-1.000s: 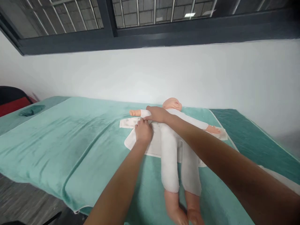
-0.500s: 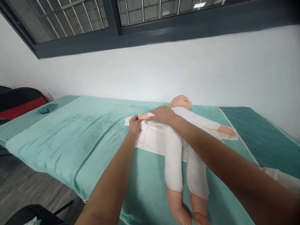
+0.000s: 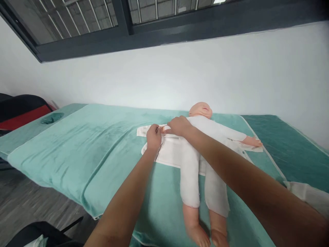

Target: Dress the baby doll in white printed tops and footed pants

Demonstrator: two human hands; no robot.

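A baby doll (image 3: pixel 190 178) lies on its back, with a white cloth body and bare plastic head, hands and feet. Under it a white baby shirt (image 3: pixel 169 151) is spread open, one sleeve (image 3: pixel 142 131) sticking out to the left. My right hand (image 3: pixel 180 126) is closed around the doll's arm on the left side. Against that arm's end, my left hand (image 3: pixel 154 137) pinches the shirt by the sleeve; its fingers partly cover the doll's small hand (image 3: pixel 164 129). The doll's other arm (image 3: pixel 228 132) stretches out to the right over the shirt.
A teal cover (image 3: pixel 64 147) spreads over the padded bed, which has a face hole (image 3: pixel 52 118) at the left end. White cloth (image 3: pixel 308 193) lies at the right edge. Behind are a white wall and barred window; a black and red chair (image 3: pixel 23 111) stands left.
My left hand has moved slightly right, over the doll's hand, showing more of the sleeve to its left. My right hand stays on the doll's arm. The view has shifted a little.
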